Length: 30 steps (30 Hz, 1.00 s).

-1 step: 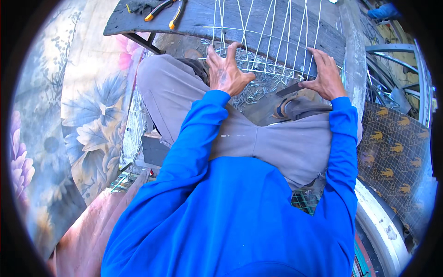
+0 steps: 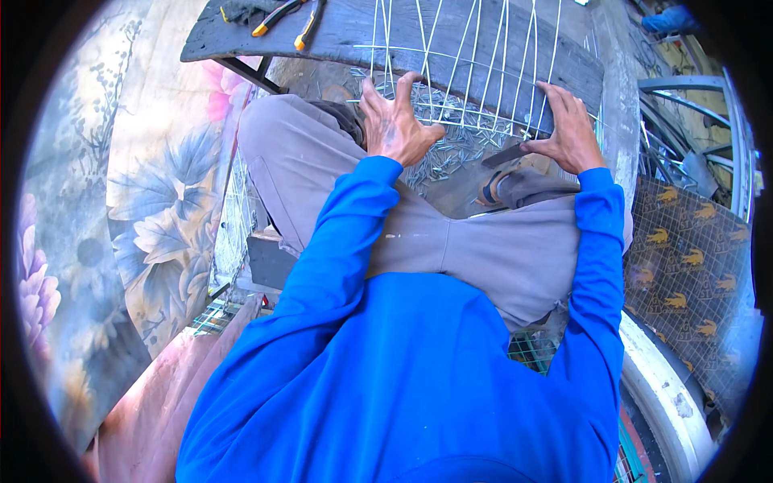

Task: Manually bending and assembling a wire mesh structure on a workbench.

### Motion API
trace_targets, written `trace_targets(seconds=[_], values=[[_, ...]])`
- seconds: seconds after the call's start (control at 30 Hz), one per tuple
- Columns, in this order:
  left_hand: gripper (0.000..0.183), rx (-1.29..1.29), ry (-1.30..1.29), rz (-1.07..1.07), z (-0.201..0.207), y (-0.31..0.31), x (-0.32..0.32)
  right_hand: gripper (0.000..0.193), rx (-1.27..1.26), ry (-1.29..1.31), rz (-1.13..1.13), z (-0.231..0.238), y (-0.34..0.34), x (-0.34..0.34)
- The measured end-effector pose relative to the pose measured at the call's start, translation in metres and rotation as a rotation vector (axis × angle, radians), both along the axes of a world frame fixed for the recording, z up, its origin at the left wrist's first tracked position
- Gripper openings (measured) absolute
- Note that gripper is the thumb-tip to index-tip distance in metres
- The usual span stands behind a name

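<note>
A pale wire grid (image 2: 456,60) of long thin rods joined by cross wires lies over the far dark wooden plank, its near end overhanging the edge. At that end's left side is my left hand (image 2: 393,129), fingers spread and bent over the rods, thumb stretched to the right. My right hand (image 2: 570,133) is at the grid's right side, fingertips by the outer rods and thumb apart from them, close to a dark flat strip (image 2: 503,155). Both hands look open; whether the fingertips press on the wires is hard to tell.
Orange-and-black-handled pliers (image 2: 304,28) rest on the dark wooden plank (image 2: 338,42), left of the grid. Many short wire offcuts (image 2: 459,149) litter the ground below. Floral sheeting (image 2: 173,193) hangs at left. Metal frames (image 2: 684,84) and a patterned dark sheet (image 2: 684,274) stand at right.
</note>
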<state>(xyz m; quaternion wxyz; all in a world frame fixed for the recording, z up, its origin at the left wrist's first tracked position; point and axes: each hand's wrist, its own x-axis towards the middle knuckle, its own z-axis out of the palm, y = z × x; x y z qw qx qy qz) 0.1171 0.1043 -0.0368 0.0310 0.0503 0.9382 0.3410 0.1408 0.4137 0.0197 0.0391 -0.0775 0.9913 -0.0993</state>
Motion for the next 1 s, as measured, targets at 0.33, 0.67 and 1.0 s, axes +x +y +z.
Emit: trace_targets(seconds=[0.33,0.67,1.0], values=[[0.09,-0.016,-0.002,-0.039,0.001,-0.001,-0.001,0.112,0.002,0.017,0.018,0.0,0.002,0.001],[0.088,-0.013,-0.013,-0.049,-0.002,-0.005,-0.001,0.111,0.008,0.006,0.008,0.0,0.004,0.001],[0.09,-0.028,-0.01,-0.151,0.002,-0.028,0.003,0.114,0.007,-0.023,0.022,0.0,0.006,-0.003]])
